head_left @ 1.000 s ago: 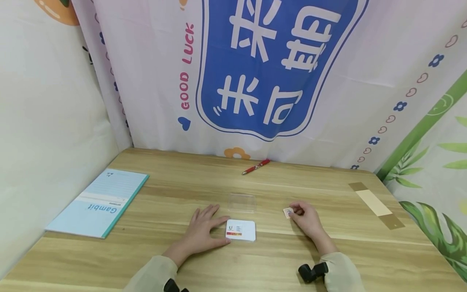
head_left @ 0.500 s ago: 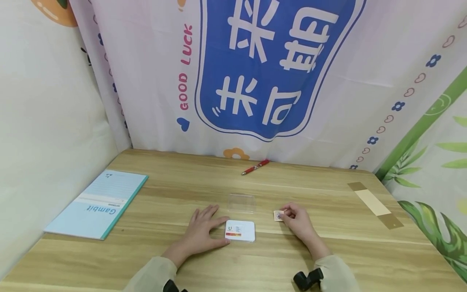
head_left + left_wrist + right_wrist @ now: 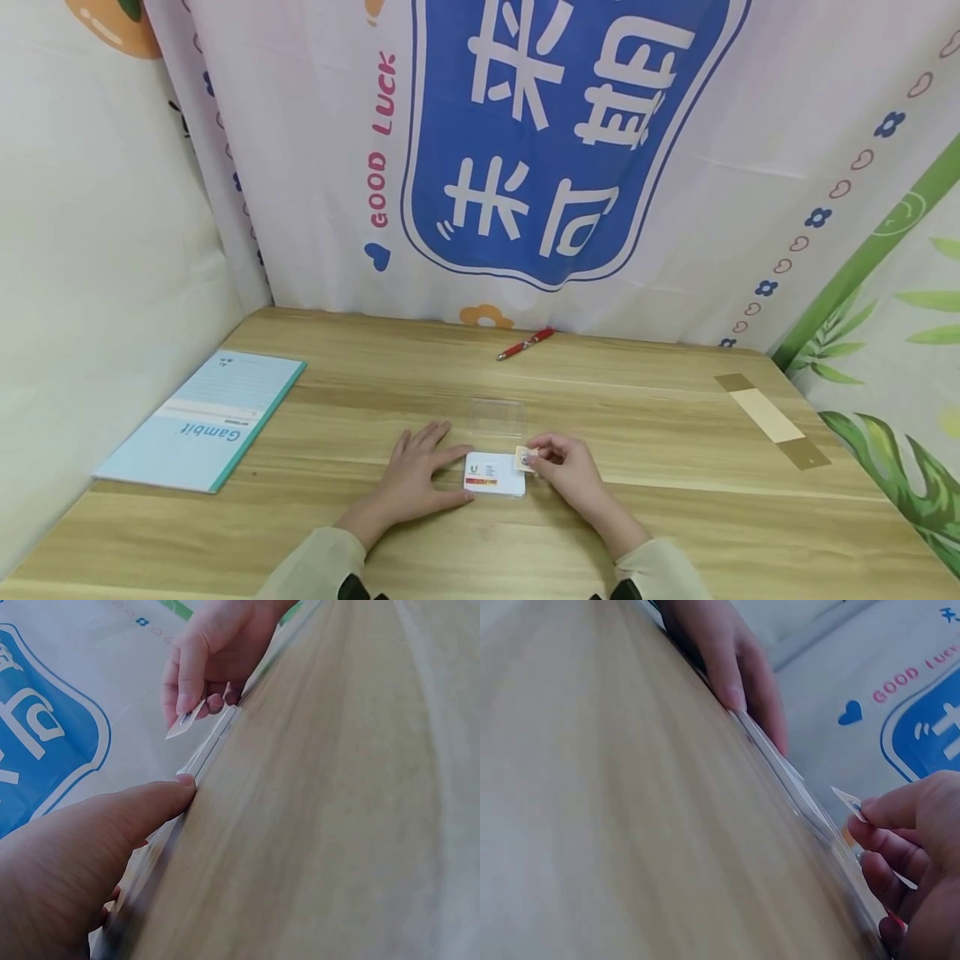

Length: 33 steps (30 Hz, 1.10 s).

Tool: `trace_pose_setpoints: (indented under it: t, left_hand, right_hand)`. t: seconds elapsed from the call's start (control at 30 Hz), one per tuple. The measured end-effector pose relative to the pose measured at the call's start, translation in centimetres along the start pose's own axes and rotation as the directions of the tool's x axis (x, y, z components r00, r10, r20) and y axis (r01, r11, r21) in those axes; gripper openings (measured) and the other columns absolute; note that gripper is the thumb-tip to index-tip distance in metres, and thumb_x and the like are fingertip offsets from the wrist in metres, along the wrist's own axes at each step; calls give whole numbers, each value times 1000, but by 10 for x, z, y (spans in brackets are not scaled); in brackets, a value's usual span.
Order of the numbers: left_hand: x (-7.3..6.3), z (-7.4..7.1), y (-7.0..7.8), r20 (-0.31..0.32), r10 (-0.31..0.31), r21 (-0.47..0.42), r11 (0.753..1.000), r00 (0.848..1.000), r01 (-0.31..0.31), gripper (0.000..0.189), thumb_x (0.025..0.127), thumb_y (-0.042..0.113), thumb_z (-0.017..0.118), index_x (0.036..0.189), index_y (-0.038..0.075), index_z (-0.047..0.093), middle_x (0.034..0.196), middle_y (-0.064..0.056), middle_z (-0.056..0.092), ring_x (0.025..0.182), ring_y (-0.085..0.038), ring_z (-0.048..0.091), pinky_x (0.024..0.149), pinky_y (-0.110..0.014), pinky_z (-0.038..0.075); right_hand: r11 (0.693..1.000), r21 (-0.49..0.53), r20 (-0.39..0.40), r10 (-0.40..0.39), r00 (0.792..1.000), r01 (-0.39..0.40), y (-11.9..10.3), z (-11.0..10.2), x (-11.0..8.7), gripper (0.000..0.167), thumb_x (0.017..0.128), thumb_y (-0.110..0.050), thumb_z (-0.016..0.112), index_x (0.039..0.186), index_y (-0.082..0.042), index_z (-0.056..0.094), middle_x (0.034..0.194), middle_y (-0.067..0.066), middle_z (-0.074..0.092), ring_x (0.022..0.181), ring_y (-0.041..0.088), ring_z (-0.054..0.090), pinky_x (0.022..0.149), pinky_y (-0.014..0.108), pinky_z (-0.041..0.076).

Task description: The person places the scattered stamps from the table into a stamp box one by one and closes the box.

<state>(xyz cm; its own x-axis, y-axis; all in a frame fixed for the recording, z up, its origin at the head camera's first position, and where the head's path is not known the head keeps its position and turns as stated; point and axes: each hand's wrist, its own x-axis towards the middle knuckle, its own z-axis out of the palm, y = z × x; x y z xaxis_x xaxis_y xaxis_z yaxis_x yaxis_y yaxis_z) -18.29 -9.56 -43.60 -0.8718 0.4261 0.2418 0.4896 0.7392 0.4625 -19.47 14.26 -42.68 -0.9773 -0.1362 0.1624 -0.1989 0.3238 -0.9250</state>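
One small square (image 3: 521, 460) — nearer the card (image 3: 495, 477)

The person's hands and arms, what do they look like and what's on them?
The left hand and right hand are bare, with no gloves or rings showing. The left sleeve and right sleeve are plain pale beige, ending near the wrists. A black device shows partly at each wrist.

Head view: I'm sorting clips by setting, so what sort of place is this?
Probably an indoor desk nook, curtained off with fabric: a wood-grain table with a large printed cloth hanging behind it, and a notebook and red pen lying on top.
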Motion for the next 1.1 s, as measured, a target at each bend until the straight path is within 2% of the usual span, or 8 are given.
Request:
trace_pose_setpoints:
  t: [0.2,0.43,0.63,0.87,1.1]
  left_hand:
    - [0,1,0,-1,-3,-2,1000,1000,3,60,69,58,58,117,24,55,134,-15,31,124,-33,19,95,-56,4]
    - [-2,2,1,14,-3,-9,1000,1000,3,61,69,58,58,118,23,54,134,-16,30,124,-33,18,95,-57,3]
    - [0,1,0,-1,0,7,1000,1000,0,60,69,59,58,118,23,54,134,-16,31,124,-33,19,95,-56,4]
    - [0,1,0,8,-3,-2,1000,1000,3,60,69,58,58,117,23,55,134,-16,31,124,-33,18,95,-56,3]
    - [0,1,0,1,-8,10,1000,1000,8,60,69,57,59,118,23,55,134,-16,31,124,-33,19,95,-56,4]
  right_hand:
    - [997,-62,59,-50,997,54,-2,8,-5,13,70,2,67,82,0,63,64,1,50,56,9,45,50,19,38]
    - [991,-114,102,-56,993,68,-2,10,-8,11,70,0,68,81,-1,63,62,-2,49,54,7,44,47,17,37]
    - [987,-137,102,-67,993,81,-21,11,-12,11,71,6,65,81,4,63,61,2,49,52,8,42,46,16,34]
    - [982,-160,114,-81,990,99,-1,11,-8,11,72,-3,67,83,-1,65,61,-3,50,53,6,43,45,17,36]
    - [971,-205,118,-103,988,125,3,12,-7,11,71,-4,68,82,-4,65,63,-5,50,55,6,44,47,18,38]
